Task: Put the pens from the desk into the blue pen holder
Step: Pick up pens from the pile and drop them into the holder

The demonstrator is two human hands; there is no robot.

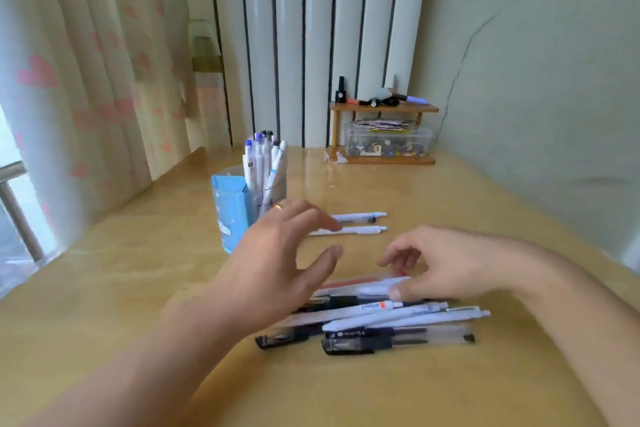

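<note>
A blue pen holder [230, 213] stands on the wooden desk [450, 218] left of centre, with several white pens [264, 163] upright in its clear part. A pile of pens [388, 317], white, black and clear, lies near the front. Two white pens [356, 222] lie side by side farther back. My left hand [277, 263] hovers with fingers spread between the holder and the pile, holding nothing. My right hand [443, 267] rests on the far side of the pile, thumb and fingers touching a white pen [375, 288]; whether it grips it is unclear.
A small wooden shelf [382, 107] with markers on top and a clear plastic box [388, 140] under it stands at the back of the desk. A curtain with pink hearts [86, 80] hangs on the left, a wall rises on the right.
</note>
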